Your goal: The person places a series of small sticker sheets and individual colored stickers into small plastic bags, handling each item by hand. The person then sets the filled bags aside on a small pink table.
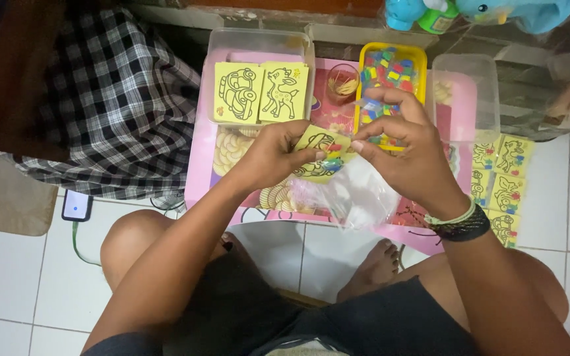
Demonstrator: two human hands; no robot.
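Over a low pink table (200, 153) my left hand (273, 155) and my right hand (405, 146) together hold a small yellow picture card (319, 141) with a black line drawing. Both pinch it at its edges, left hand on the left side, right hand on the right. A clear plastic sleeve (354, 191) hangs under the card, below my right hand. Small coloured bits show at the card's lower edge.
A clear tub (258, 39) holds two yellow cards, one with a car and one with a deer (284, 91). A yellow tray (390, 66) carries coloured pieces beside a small cup (342, 82). An empty clear tub (464, 92) stands right. More yellow cards (499, 178) lie on the floor; a phone (77, 206) lies left.
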